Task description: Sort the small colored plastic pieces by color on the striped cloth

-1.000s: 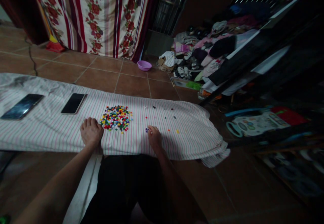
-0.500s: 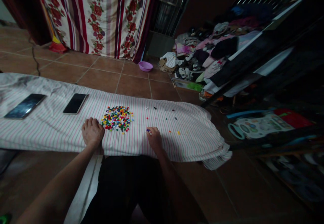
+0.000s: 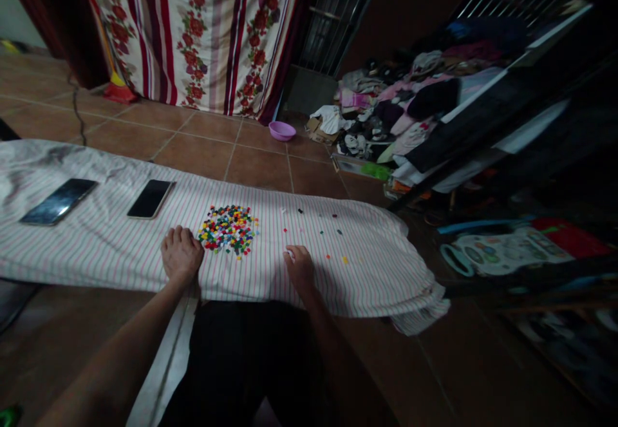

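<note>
As bead pile lies beside loose left hand, right hand curled, contents unclear.

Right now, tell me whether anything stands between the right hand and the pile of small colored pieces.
Nothing visible does: only striped cloth shows between the right hand and the colored pile.
</note>
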### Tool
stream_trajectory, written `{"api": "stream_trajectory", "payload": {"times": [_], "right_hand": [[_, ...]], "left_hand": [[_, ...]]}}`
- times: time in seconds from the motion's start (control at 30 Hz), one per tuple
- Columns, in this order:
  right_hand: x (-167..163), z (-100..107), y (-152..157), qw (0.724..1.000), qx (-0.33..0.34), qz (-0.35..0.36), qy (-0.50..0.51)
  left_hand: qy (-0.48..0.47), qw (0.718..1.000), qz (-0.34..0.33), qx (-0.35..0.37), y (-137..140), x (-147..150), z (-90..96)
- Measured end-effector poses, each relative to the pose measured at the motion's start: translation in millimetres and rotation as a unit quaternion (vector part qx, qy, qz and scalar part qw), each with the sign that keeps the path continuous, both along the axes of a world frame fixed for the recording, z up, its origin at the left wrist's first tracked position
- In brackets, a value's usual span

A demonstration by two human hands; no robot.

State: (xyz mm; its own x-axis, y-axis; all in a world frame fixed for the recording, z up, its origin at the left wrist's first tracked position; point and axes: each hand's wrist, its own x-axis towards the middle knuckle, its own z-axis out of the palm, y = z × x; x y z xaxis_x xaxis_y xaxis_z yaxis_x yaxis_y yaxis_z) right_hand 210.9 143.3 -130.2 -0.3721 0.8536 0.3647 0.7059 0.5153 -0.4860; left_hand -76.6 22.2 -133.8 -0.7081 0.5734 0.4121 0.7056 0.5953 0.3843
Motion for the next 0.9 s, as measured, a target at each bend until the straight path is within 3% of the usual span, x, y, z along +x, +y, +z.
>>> {"api": "stream_trajectory", "payload": {"times": [0.2,0.6,0.9], "right_hand": [[-17,4,6,0.999,0.04,0.021,-0.005],[-77,13,19,0.997,-0.031,0.059,-0.047],[-95,5,16,0.998,-0.043,0.04,-0.026]], "left_hand": [[0.003,1.0,-0.001,0.004,0,-1,-2.3],[0.008,1.0,-0.002,-0.006,0,-1,-2.4],[0.001,1.0,-0.007,0.015,-1,1,-0.1]]}}
